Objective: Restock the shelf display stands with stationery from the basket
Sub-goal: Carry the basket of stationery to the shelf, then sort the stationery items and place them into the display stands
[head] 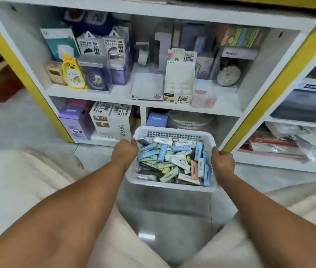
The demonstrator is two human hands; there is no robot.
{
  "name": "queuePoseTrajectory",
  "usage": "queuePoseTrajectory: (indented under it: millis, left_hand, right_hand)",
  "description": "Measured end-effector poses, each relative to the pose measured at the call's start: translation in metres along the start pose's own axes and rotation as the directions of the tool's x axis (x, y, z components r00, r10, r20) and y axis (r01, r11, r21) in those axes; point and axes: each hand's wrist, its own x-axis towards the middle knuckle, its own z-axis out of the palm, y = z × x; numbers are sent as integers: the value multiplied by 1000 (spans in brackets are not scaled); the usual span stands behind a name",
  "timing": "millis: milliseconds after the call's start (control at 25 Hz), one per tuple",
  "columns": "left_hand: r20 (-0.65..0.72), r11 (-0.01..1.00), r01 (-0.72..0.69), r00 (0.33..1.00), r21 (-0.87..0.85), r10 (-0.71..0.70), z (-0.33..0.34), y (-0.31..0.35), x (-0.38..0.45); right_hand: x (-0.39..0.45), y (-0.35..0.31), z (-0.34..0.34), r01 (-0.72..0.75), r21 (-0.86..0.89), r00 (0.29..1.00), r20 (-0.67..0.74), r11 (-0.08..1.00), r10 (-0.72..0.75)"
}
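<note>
Hand (124,149) on basket (172,132); "POWER BANK" boxes (103,47) above.

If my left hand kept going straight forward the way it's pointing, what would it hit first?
Probably the white DIY box on the bottom shelf. Your left hand grips the basket rim and points up and forward toward it. Depth is hard to judge here.
</note>
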Motion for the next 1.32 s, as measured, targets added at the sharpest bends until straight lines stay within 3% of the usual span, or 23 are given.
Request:
queuePoseTrajectory:
  millis: [320, 560, 680, 800, 960, 1000, 1080, 1120, 1160, 1240, 1320]
  left_hand:
    - [228, 995, 99, 969, -13, -93, 19, 14, 6]
    - [469, 953, 297, 835, 60, -290, 82, -19, 34]
    - [497, 936, 319, 795, 146, -349, 100, -45, 39]
    - [495, 928, 356, 789, 114, -364, 114, -68, 44]
    - [558, 912, 403, 741, 76, -374, 125, -90, 53]
    - [553, 921, 378, 750, 91, -363, 129, -91, 53]
    - [372, 946, 154, 892, 284, -257, 140, -86, 50]
    - [233, 905, -11, 968, 426, -98, 146, -81, 45]
    - [170, 855, -169, 981, 491, 96, 153, -74, 40]
    - [341, 761, -451, 886, 468, 315, 167, -65, 33]
    - [595, 627, -612, 754, 482, 278, 183, -64, 31]
  right_hand:
    - [23, 26, 0, 14, -71, 996, 87, 997, -8]
    - [67, 91, 59, -89, -234, 959, 244, 968, 147]
    - [73, 115, 89, -174, -309, 925, 275, 935, 263]
    - [73, 131, 112, -211, -416, 876, 322, 885, 360]
    - [76, 140, 129, -219, -409, 865, 339, 886, 370]
    - [76, 142, 130, -220, -405, 868, 334, 887, 368]
    - [72, 141, 132, -213, -409, 879, 316, 887, 357]
    - [67, 139, 133, -178, -422, 903, 289, 889, 318]
    - [60, 136, 134, -97, -455, 945, 237, 885, 225]
    - [48, 132, 137, 159, -520, 980, 185, 839, -71]
    - [36, 130, 147, 334, -504, 927, 331, 796, -179]
